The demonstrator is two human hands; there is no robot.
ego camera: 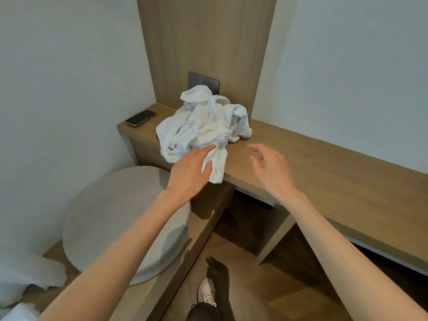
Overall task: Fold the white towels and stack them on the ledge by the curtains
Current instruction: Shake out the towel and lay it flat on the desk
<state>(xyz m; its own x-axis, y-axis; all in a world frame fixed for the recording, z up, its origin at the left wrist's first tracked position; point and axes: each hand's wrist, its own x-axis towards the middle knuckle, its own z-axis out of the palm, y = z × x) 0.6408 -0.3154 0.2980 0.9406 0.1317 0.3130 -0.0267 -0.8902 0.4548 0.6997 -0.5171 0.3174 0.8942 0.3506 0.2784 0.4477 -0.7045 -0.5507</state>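
A crumpled heap of white towels (203, 126) lies on the wooden desk (324, 172), against the wood wall panel. One end of the heap hangs over the desk's front edge. My left hand (192, 167) reaches onto that hanging end with straight fingers, the thumb under a fold of cloth. My right hand (271, 167) hovers above the desk to the right of the heap, fingers spread and relaxed, touching nothing.
A dark phone (140, 118) lies on the desk's left end. A power socket plate (199, 79) sits on the panel behind the heap. A round grey stool (120, 218) stands below left. White fabric (25, 279) shows at the lower left corner. My shoe (206, 293) is on the wood floor.
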